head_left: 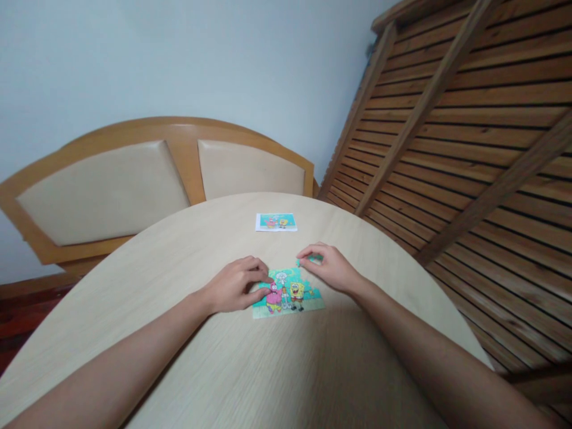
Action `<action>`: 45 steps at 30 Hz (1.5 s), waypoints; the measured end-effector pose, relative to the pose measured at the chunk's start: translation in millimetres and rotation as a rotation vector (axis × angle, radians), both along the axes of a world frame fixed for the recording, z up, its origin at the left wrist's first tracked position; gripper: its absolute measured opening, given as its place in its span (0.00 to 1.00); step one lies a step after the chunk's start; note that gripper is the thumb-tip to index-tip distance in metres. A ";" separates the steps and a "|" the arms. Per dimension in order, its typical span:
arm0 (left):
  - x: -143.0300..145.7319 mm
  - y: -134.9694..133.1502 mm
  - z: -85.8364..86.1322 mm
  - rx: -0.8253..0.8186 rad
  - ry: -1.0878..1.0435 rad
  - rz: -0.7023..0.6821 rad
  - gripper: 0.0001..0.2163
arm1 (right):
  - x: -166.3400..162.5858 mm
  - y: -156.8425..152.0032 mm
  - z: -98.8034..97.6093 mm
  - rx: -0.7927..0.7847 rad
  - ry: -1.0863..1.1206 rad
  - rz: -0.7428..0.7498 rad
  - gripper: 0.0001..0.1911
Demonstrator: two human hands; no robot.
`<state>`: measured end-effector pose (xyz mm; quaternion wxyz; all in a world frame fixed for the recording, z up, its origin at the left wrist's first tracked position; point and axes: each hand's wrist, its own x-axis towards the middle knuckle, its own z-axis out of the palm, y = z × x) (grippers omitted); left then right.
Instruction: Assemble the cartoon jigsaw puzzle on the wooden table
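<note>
On the table [268,369], left hand [235,289] lies open on the puzzle [290,296], right hand [330,269] pinches a piece [316,258]; one sloppy shove could pop joints apart.

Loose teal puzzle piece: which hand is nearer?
Right. The right hand pinches the teal piece at the top right of the puzzle; the left hand rests on its left edge.

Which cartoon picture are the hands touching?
The nearer, larger jigsaw puzzle, where the right hand pinches a piece; the small white-bordered print lies untouched farther back.

puzzle piece [316,258] mostly hidden, card [276,221] tiny
</note>
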<state>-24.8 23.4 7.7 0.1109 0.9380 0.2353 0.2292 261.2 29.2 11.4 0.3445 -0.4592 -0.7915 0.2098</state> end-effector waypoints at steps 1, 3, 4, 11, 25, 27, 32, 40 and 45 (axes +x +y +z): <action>-0.2 0.0 -0.1 0.004 0.000 0.002 0.12 | 2.0 -4.9 -1.6 0.012 0.014 -0.005 0.06; -0.6 -0.2 -0.2 0.010 0.000 0.000 0.12 | 3.9 -12.0 -3.2 0.021 0.009 0.018 0.05; -0.7 -0.3 -0.2 0.011 0.001 -0.003 0.11 | 4.2 -13.9 -3.3 0.021 0.002 0.029 0.05; -0.8 -0.8 0.8 -0.001 0.018 -0.001 0.11 | 9.6 -8.3 -4.8 -0.007 -0.084 0.063 0.06; -1.4 -2.1 0.7 -0.003 0.008 0.002 0.11 | 11.2 -6.2 -9.0 -0.007 -0.070 0.146 0.04; -1.5 -2.0 0.6 -0.001 0.013 0.004 0.11 | 11.8 -5.4 -9.1 0.026 -0.097 0.167 0.04; -1.7 -1.5 0.1 -0.003 0.023 0.009 0.11 | 12.2 -5.2 -9.5 0.085 -0.151 0.192 0.04; -1.9 -2.0 0.0 0.004 0.026 0.008 0.11 | 26.5 0.4 -4.0 0.101 -0.163 -0.038 0.06; -1.3 -2.2 0.8 0.006 0.019 0.001 0.11 | 40.8 6.1 -4.4 0.074 -0.211 -0.157 0.07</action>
